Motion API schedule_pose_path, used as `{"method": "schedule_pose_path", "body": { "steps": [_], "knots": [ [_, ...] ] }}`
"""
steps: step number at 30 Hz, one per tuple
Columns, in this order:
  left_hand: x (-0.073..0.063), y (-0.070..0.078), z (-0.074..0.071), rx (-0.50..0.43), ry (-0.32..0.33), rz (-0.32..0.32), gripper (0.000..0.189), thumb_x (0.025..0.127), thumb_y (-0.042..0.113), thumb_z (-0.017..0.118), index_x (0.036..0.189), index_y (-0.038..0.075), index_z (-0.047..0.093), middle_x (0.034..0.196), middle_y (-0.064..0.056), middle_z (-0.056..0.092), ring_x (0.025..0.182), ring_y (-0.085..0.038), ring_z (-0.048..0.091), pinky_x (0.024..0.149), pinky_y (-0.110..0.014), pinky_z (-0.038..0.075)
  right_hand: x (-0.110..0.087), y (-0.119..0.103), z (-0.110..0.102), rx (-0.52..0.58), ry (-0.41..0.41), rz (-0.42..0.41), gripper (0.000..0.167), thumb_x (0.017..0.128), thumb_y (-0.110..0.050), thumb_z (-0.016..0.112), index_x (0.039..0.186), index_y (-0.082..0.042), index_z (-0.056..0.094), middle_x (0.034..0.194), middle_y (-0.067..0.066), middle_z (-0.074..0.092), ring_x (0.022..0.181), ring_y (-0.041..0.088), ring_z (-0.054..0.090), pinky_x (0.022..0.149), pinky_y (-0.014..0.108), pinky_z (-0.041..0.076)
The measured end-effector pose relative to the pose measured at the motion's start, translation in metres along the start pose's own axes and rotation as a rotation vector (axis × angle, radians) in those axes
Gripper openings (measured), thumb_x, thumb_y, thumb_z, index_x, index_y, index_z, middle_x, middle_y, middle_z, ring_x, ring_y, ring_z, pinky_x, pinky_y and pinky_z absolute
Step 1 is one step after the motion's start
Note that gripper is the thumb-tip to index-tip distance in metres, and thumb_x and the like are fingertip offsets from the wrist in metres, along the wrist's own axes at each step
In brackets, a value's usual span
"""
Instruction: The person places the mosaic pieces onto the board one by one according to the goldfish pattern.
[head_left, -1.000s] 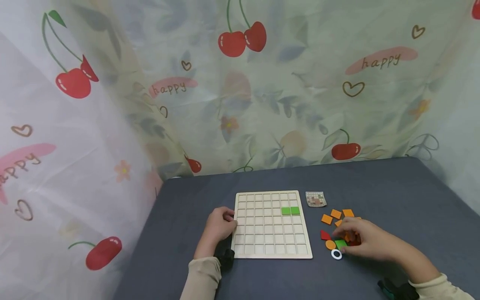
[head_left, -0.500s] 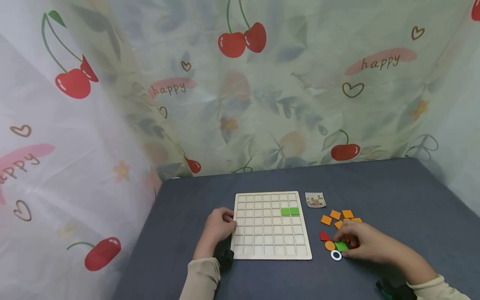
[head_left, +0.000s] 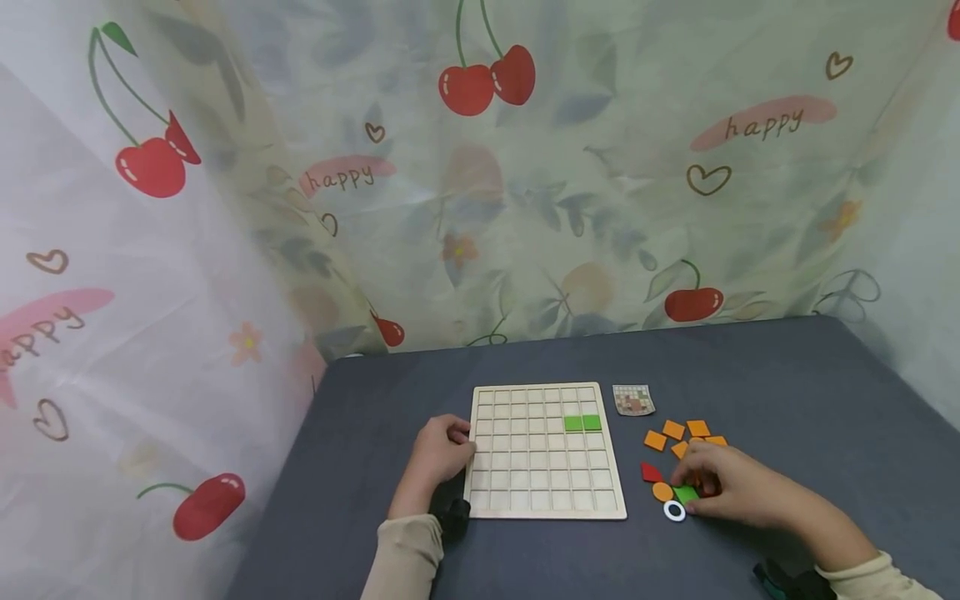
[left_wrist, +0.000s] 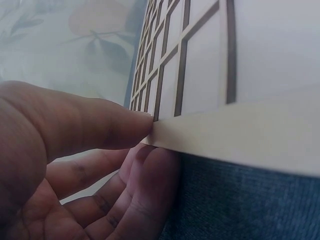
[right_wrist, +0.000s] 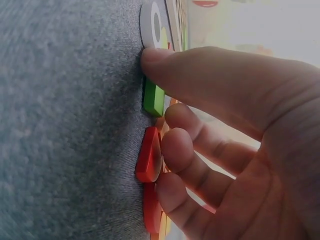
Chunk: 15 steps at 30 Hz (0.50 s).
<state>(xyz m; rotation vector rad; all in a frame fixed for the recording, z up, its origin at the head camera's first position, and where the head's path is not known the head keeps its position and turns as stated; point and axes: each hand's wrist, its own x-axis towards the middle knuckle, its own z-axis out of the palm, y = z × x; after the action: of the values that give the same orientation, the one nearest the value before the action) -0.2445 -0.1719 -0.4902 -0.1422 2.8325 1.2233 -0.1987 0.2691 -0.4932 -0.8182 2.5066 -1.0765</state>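
Observation:
A pale wooden grid board (head_left: 525,513) lies on the dark tabletop, with two green square tiles (head_left: 582,423) in its upper right cells. At its left edge my left hand (head_left: 441,448) grips the rim (left_wrist: 225,132), thumb on top and fingers against the side and underneath. To the right of the board, my right hand (head_left: 738,483) pinches a loose green tile (head_left: 686,494) still lying flat; in the right wrist view the thumb presses one end of that green tile (right_wrist: 153,97), and the index finger is hidden. Red pieces (right_wrist: 149,157) lie under the other fingertips.
A white ring (head_left: 674,511), an orange disc (head_left: 662,492) and a red piece (head_left: 651,472) lie left of the right hand. Several orange tiles (head_left: 674,430) are scattered behind it. A small patterned card (head_left: 633,400) lies by the board's upper right corner.
My right thumb and index finger have drawn closer around the loose green tile, which has turned slightly and slid a little to the right. The left hand stays on the board's edge.

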Motion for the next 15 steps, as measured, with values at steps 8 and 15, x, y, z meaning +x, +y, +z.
{"method": "schedule_pose_path", "body": {
  "steps": [8,15],
  "knots": [
    [0.0,-0.001,0.001,-0.005,-0.004,0.0,0.026,0.091,0.009,0.077,0.116,0.003,0.074,0.095,-0.008,0.067,0.083,-0.021,0.062,0.069,-0.036,0.054,0.0,-0.009,-0.005,-0.019,0.008,-0.022,0.017,0.091,-0.023,0.085,0.105,-0.018,0.076,0.092,-0.002,0.056,0.071,0.004,0.05,0.061,0.024,0.044],
    [0.003,-0.003,0.0,-0.007,-0.015,0.002,0.027,0.09,0.009,0.076,0.116,0.003,0.074,0.095,-0.009,0.068,0.081,-0.021,0.063,0.069,-0.035,0.055,0.01,-0.014,-0.005,-0.046,0.028,-0.044,0.019,0.092,-0.025,0.084,0.108,-0.019,0.076,0.09,-0.006,0.061,0.073,0.003,0.053,0.063,0.024,0.047]
  ]
}}
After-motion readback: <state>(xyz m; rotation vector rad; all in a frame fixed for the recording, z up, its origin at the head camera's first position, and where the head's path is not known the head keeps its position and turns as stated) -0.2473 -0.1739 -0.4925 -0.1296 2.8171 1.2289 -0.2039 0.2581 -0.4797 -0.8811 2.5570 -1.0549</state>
